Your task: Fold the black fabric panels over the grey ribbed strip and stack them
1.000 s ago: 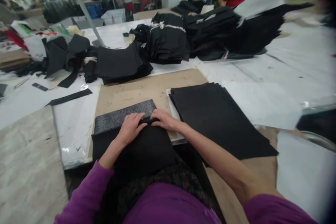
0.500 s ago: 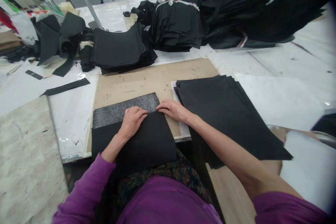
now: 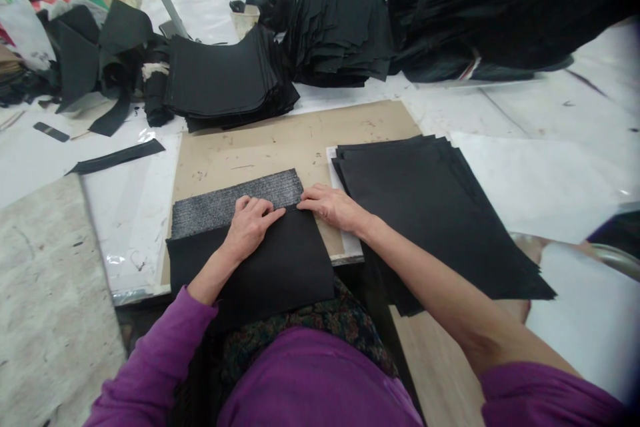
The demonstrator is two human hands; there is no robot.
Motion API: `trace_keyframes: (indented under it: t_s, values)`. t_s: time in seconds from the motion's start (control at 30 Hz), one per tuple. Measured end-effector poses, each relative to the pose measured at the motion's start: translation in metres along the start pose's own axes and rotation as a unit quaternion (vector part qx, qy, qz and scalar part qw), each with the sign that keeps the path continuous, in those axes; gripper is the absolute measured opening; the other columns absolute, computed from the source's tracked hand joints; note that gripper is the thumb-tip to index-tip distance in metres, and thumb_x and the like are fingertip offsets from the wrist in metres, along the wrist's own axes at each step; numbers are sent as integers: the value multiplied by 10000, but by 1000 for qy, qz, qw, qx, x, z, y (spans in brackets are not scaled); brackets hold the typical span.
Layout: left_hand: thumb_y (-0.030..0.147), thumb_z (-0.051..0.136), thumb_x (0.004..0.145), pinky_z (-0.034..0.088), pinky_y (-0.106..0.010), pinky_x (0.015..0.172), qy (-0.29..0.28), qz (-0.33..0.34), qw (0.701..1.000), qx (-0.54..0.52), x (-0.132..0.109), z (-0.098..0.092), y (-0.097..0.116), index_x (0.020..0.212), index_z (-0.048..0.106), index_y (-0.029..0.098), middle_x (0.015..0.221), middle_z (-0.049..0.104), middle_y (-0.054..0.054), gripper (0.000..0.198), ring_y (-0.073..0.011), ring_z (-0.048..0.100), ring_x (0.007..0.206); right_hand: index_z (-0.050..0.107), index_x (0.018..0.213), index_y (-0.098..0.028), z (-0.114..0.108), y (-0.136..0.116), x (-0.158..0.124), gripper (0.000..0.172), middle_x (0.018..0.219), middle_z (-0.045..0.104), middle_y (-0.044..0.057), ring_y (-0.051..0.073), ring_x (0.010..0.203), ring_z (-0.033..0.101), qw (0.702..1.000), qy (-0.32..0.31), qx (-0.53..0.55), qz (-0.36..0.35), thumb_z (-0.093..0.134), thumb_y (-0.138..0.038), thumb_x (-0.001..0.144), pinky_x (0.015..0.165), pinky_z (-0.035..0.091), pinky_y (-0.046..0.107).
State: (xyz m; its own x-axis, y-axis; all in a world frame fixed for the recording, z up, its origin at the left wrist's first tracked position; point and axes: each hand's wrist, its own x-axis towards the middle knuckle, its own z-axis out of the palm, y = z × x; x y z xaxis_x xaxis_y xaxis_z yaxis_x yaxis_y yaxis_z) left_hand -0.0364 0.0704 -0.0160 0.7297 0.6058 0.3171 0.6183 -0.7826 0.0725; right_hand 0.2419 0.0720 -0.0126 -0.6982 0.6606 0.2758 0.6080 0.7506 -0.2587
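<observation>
In front of me a black fabric sheet (image 3: 280, 260) lies on the board, its near edge hanging over the table edge. Along its far side runs a speckled grey strip (image 3: 225, 203). My left hand (image 3: 251, 221) rests where sheet and strip meet, its thumb stretched out toward the right and its fingers bent. At the right end of that line, my right hand (image 3: 330, 205) pinches the fold of the black sheet between thumb and fingers. A small gap separates the two hands. The underside of the sheet is hidden.
Beside my right forearm lies a stack of black sheets (image 3: 420, 193), overhanging the table edge. A tan board (image 3: 300, 130) is under the work. Behind it stand a black stack (image 3: 215, 77) and a tied bundle (image 3: 340, 33). A pale slab (image 3: 50, 280) is at the left.
The view has tilted down slightly. My left thumb has stretched further right along the fold, toward my right hand, which keeps its place at the corner.
</observation>
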Motion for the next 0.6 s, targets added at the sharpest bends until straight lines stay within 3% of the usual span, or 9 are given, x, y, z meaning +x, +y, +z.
trace_keyframes:
  t_s: [0.2, 0.37, 0.5, 0.6]
  values:
    - [187, 462, 1022, 330, -457, 975, -21, 30, 998, 46, 2, -6, 3, 1264, 633, 278, 993, 628, -45, 310, -190, 538, 910, 666, 1152, -183, -1, -7, -4, 272, 1094, 633, 87, 210, 1016, 526, 999, -17, -37, -16, 475, -102, 976, 859, 470, 330]
    - [177, 448, 1020, 342, -465, 976, -31, 46, 996, 65, 1, -10, 6, 1289, 613, 248, 1037, 640, -69, 324, -213, 539, 946, 659, 1192, -174, -7, -8, -15, 325, 1118, 636, 88, 208, 1042, 528, 999, -22, -40, 23, 464, -61, 958, 876, 463, 319]
    - [152, 418, 1015, 340, -487, 987, -32, 35, 998, 51, 0, -13, 10, 1311, 598, 254, 1070, 638, -87, 361, -232, 543, 979, 690, 1083, -168, -23, -35, -6, 294, 1091, 639, 107, 232, 1004, 528, 988, -43, -89, 117, 451, -59, 949, 866, 457, 343]
    - [166, 415, 1018, 351, -477, 970, -24, 28, 998, 44, -1, -11, 12, 1322, 591, 270, 1074, 634, -88, 366, -233, 543, 982, 644, 1188, -144, -18, -65, 8, 358, 1151, 623, 135, 256, 1055, 511, 979, -11, -108, 170, 416, -31, 936, 924, 445, 372]
